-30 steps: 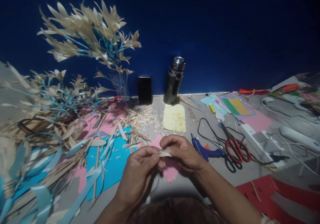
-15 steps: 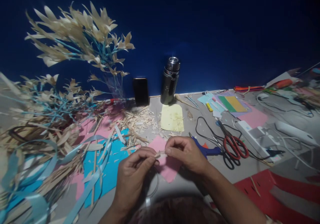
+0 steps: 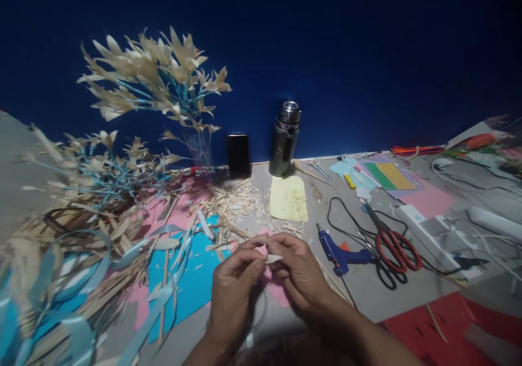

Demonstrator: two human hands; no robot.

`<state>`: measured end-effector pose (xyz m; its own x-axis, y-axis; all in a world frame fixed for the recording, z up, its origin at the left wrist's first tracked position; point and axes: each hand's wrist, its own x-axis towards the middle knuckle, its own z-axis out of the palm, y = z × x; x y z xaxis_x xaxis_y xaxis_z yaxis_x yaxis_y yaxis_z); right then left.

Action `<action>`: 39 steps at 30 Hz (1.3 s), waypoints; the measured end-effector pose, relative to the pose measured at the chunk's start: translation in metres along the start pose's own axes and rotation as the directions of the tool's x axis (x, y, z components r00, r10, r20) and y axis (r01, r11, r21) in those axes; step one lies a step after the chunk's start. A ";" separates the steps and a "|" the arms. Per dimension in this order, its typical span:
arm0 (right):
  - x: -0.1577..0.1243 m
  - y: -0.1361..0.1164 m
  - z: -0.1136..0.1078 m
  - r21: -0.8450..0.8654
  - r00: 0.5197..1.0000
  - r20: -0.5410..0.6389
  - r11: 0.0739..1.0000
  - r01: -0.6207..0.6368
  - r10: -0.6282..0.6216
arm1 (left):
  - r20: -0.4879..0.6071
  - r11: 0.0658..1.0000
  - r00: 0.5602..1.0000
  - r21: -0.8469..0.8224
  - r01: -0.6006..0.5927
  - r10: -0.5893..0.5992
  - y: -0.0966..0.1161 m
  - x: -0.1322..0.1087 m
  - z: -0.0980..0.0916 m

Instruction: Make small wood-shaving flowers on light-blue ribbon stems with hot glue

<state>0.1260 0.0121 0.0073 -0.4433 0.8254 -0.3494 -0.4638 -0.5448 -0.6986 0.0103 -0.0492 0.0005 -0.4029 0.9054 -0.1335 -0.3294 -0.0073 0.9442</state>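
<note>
My left hand [image 3: 233,283] and my right hand [image 3: 302,274] meet low in the middle, their fingertips nearly touching. Between them is a small pale piece of dried husk [image 3: 274,258], pinched by both hands. Part of it is hidden behind the fingers. Under the hands lies a pink paper sheet [image 3: 278,294], mostly covered by them. To the right of my right hand a blue glue gun [image 3: 345,256] rests on the table. Beyond it are red-handled scissors [image 3: 397,252] and a black-handled pair overlapping them.
A dark flask [image 3: 284,143] and a phone [image 3: 238,156] stand by the blue wall. Dried-husk flowers [image 3: 155,78], blue ribbon [image 3: 163,292] and husk strips crowd the left. Husk scraps [image 3: 236,200] lie beside a yellow paper [image 3: 289,198]. A power strip [image 3: 434,238] lies right.
My hands have drawn closer together around the pale husk piece, which now points right across the right fingers. The view has shifted, so the table things appear farther right and slightly lower.
</note>
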 end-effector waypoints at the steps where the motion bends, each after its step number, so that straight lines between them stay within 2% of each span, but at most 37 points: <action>1: 0.000 0.003 0.001 0.000 1.000 -0.006 1.000 0.000 0.000 | -0.004 1.000 1.000 0.018 -0.024 0.024 0.000 0.000 0.001; 7: -0.001 0.016 -0.002 -0.018 0.999 0.035 1.000 -0.011 0.011 | -0.032 0.996 0.996 0.038 -0.080 0.081 0.003 0.001 0.000; 11: -0.001 0.011 -0.012 -0.115 0.991 0.106 0.991 -0.072 0.084 | -0.032 0.990 0.995 0.109 -0.086 0.089 0.006 0.001 -0.003; 16: 0.004 -0.010 -0.024 -0.291 0.998 0.051 0.957 -0.010 0.026 | 0.131 0.940 0.983 0.301 -0.160 0.126 0.018 -0.002 -0.005; 20: 0.007 -0.021 -0.027 -0.417 0.979 0.204 0.902 0.112 -0.027 | 0.263 0.908 0.962 0.380 -0.174 0.074 0.023 -0.003 -0.003; 28: 0.003 -0.034 -0.026 -0.541 0.966 0.251 0.836 0.090 0.059 | 0.321 0.902 0.947 0.402 -0.158 0.023 0.027 -0.003 0.000; 31: 0.004 -0.035 -0.025 -0.546 0.977 0.207 0.835 0.069 0.055 | 0.332 0.909 0.943 0.394 -0.136 -0.003 0.026 -0.003 -0.001; 33: 0.005 -0.033 -0.025 -0.456 0.992 0.129 0.888 0.060 -0.001 | 0.297 0.946 0.954 0.321 -0.053 -0.047 0.023 -0.003 -0.004; 36: 0.009 -0.029 -0.026 -0.224 0.998 0.023 0.973 0.058 -0.054 | 0.171 0.980 0.965 0.004 0.200 -0.198 0.018 0.001 -0.008; 39: 0.010 -0.024 -0.026 -0.091 0.998 -0.010 0.994 0.053 -0.054 | 0.091 0.868 0.933 -0.345 0.358 -0.349 0.014 0.004 -0.007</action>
<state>0.1528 0.0375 0.0038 -0.4098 0.8550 -0.3178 -0.4145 -0.4849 -0.7701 -0.0017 -0.0488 0.0109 -0.1832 0.8857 -0.4265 -0.7246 0.1715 0.6674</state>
